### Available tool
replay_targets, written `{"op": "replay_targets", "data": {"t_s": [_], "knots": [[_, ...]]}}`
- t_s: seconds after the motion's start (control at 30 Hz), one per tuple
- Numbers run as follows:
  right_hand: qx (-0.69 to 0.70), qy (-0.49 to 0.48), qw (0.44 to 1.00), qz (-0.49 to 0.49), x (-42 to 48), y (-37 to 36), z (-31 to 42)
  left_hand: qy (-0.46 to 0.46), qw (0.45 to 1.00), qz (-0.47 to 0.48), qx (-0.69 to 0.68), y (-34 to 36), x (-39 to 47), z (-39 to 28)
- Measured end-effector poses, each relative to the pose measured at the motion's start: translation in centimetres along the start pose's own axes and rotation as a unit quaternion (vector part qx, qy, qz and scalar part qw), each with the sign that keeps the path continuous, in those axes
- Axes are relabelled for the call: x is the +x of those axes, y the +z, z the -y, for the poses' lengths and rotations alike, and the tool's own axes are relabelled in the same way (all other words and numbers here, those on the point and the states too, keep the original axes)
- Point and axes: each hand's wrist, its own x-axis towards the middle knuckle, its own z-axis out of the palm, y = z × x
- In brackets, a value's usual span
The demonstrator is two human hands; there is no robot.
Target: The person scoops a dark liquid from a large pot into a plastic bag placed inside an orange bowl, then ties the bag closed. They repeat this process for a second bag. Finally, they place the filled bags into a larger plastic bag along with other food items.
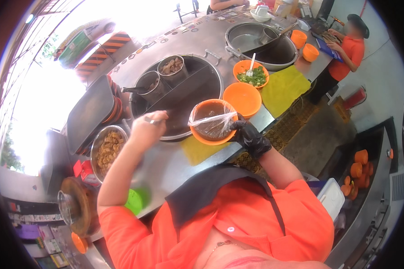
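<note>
My right hand, in a black glove, grips the rim of an orange bowl of brown liquid. Clear plastic lies over this bowl, bunched towards the glove. My bare left hand is curled over the near edge of a large divided pot, something silvery at its fingers; whether it holds anything is unclear. Two metal strainer baskets with meat, one behind the other, sit in the pot. Beyond the held bowl are an orange bowl and another with chopped greens and a white spoon.
A metal bowl of brown food pieces and dark trays stand at left. Yellow cloths lie on the steel counter. A second divided pot is farther back. A co-worker stands at upper right.
</note>
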Motion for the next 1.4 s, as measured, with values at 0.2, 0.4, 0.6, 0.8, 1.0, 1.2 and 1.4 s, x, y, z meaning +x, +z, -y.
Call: {"op": "replay_targets", "data": {"t_s": [0.2,0.4,0.6,0.8,1.0,1.2,1.4], "knots": [[-0.007,0.004,1.000,-0.026,-1.7,-0.6,0.1,-0.183,0.982,0.051,-0.018,9.0,-3.0,1.7],[0.027,-0.024,0.998,-0.057,-2.6,-2.5,-1.1,-0.233,0.902,0.164,-0.323,10.4,-6.0,4.3],[0.069,-0.004,0.994,-0.081,-3.8,-2.3,-1.9,-0.143,0.880,0.362,-0.272,5.2,-5.5,3.9],[0.050,0.008,0.995,-0.088,-4.4,-0.5,-2.3,-0.137,0.879,0.413,-0.195,9.0,-6.2,5.1],[0.044,0.047,0.994,-0.083,-4.6,0.7,-3.4,-0.103,0.900,0.423,0.019,9.5,-6.7,5.7],[0.051,0.066,0.996,-0.041,-3.6,1.7,-6.1,-0.491,0.714,0.134,-0.480,5.9,-10.2,-0.3],[0.032,0.130,0.991,0.001,-2.5,3.5,-8.7,-0.551,0.280,0.177,-0.766,5.5,-14.9,-3.6]]}}
